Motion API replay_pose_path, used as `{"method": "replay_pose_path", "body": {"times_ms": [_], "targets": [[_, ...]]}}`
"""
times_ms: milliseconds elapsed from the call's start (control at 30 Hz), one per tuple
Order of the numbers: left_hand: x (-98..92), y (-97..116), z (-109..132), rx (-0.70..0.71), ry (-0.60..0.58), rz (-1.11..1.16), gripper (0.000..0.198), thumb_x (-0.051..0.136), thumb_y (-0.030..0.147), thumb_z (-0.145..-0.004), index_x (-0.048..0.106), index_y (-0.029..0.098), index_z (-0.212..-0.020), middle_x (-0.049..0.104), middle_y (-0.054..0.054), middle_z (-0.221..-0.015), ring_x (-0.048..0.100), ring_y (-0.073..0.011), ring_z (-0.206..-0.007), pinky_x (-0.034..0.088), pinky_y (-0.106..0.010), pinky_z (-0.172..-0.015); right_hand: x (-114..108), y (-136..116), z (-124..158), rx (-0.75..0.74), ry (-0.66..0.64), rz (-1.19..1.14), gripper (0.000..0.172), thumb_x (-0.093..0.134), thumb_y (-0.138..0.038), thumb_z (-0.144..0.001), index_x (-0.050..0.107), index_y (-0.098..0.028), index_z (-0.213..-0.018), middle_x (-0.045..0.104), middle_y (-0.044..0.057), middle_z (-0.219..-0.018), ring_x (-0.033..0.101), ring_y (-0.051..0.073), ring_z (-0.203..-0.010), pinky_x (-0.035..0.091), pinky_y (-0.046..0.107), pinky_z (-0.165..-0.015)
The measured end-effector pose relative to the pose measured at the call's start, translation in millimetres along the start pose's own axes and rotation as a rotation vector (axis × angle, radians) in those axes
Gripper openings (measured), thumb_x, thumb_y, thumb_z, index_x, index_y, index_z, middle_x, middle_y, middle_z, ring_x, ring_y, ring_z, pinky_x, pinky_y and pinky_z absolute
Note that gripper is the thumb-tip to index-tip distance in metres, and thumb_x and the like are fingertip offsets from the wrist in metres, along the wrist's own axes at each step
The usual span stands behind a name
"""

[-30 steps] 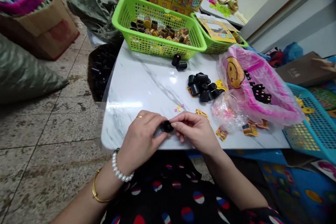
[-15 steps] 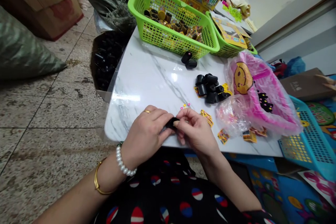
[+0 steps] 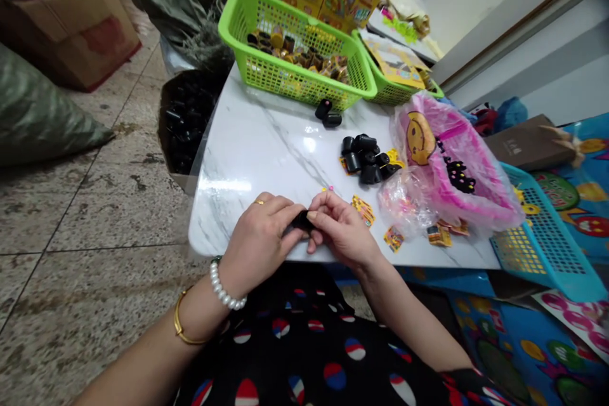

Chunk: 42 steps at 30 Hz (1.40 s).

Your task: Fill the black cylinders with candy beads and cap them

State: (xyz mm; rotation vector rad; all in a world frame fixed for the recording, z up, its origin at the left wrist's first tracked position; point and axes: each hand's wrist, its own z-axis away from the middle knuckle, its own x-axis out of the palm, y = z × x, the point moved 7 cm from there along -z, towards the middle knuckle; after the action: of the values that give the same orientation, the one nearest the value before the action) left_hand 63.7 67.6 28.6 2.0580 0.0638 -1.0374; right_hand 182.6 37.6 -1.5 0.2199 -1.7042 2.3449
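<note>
Just over the table's near edge, my left hand (image 3: 264,228) is closed round a small black plastic cup (image 3: 301,221). From the other side my right hand (image 3: 341,228) pinches the same cup, thumb on its end; the fingers hide most of it. Tiny pink and yellow beads (image 3: 327,189) lie beyond my fingertips, partly covered. A pile of similar black cups (image 3: 368,158) stands farther right, over some yellow printed pieces. Nearer my right hand are small yellow printed cards (image 3: 363,210).
A green basket (image 3: 295,84) of wrapped cups is at the back, with two black cups (image 3: 329,115) before it. On the right sit a pink plastic-lined basket (image 3: 490,203), a clear bag (image 3: 408,200) and a blue basket (image 3: 552,260). A box of black cups (image 3: 183,120) stands left of the table.
The view has shifted, so the table's contents appear further left. Both hands keep hold of the black cup, and the beads are now more covered by my fingers.
</note>
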Motion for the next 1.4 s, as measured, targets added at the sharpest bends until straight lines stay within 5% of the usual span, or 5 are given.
{"method": "replay_pose_path", "body": {"times_ms": [400,900,1000,1200,1400], "targets": [[-13.2,-6.6,-3.1,-0.347,-0.081,0.342,0.038,0.055,0.038,-0.089,0.062,0.017,-0.12,0.063,-0.004,-0.085,0.056,-0.0161,-0.072,0.046,-0.028,-0.065,-4.8,-23.3,27.0,-0.329,0.156,0.536,0.038,0.065,-0.016,-0.074,0.06,-0.021,-0.111,0.053,0.003,-0.104,0.057,0.007,-0.062,0.048,0.021,-0.053],[12.8,-16.2,-23.7,-0.599,-0.438,0.705,0.035,0.064,0.052,-0.081,0.06,0.019,-0.091,0.056,0.002,-0.069,0.046,-0.0105,-0.056,0.032,-0.021,-0.048,6.9,-44.0,31.3,-0.792,0.174,0.809,0.038,0.061,-0.015,-0.069,0.059,-0.018,-0.107,0.058,0.003,-0.085,0.057,0.016,-0.075,0.05,0.027,-0.067],[7.6,-17.6,-21.9,-0.647,-0.402,0.703,0.042,0.063,0.054,-0.081,0.058,0.02,-0.105,0.052,0.004,-0.067,0.038,-0.0076,-0.048,0.026,-0.02,-0.044,-25.3,-94.4,54.9,-0.916,0.287,0.963,0.035,0.057,-0.015,-0.078,0.059,-0.021,-0.113,0.063,0.005,-0.093,0.059,0.019,-0.091,0.052,0.031,-0.081],[3.6,-21.5,-37.1,-0.536,-0.323,0.476,0.039,0.064,0.053,-0.08,0.066,0.018,-0.096,0.058,0.001,-0.067,0.049,-0.0118,-0.057,0.04,-0.023,-0.054,-165.4,-207.9,90.9,-0.893,1.164,1.308,0.032,0.061,-0.018,-0.082,0.062,-0.02,-0.114,0.061,0.011,-0.105,0.057,0.027,-0.099,0.046,0.047,-0.091],[10.1,-24.9,-39.3,-0.521,-0.288,0.344,0.037,0.062,0.053,-0.081,0.068,0.02,-0.096,0.063,0.001,-0.069,0.051,-0.0122,-0.053,0.04,-0.023,-0.051,-129.8,-177.8,52.2,-0.877,0.838,1.431,0.024,0.055,-0.02,-0.089,0.066,-0.022,-0.111,0.065,0.008,-0.109,0.06,0.023,-0.1,0.048,0.038,-0.091]]}}
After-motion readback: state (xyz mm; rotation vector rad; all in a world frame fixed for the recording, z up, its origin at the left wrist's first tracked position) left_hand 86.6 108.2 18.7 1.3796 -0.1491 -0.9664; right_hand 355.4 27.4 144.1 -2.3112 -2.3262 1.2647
